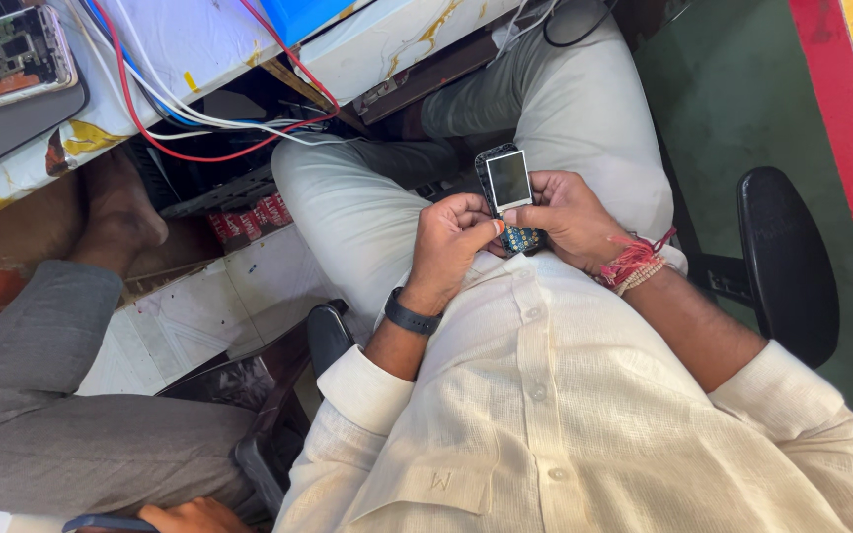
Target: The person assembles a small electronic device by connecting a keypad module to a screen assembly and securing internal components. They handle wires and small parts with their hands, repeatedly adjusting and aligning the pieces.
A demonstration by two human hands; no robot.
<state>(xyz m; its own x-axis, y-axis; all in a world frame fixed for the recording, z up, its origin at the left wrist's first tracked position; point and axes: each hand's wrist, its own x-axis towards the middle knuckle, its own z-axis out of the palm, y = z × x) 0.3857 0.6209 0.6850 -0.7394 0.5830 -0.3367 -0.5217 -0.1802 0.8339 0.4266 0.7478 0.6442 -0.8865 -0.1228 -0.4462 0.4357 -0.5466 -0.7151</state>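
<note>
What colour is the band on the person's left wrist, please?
The wristband is black, clearest in the head view.

Hands [505, 232] hemmed in — desk edge [387, 59] ahead, chair armrest [787, 257] rightward.

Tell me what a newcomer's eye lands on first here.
A small phone with a grey screen, held over the lap at the centre by the left hand and right hand. Next, the red wire looping off the white bench edge at upper left, and the red thread band on the right wrist.
</note>
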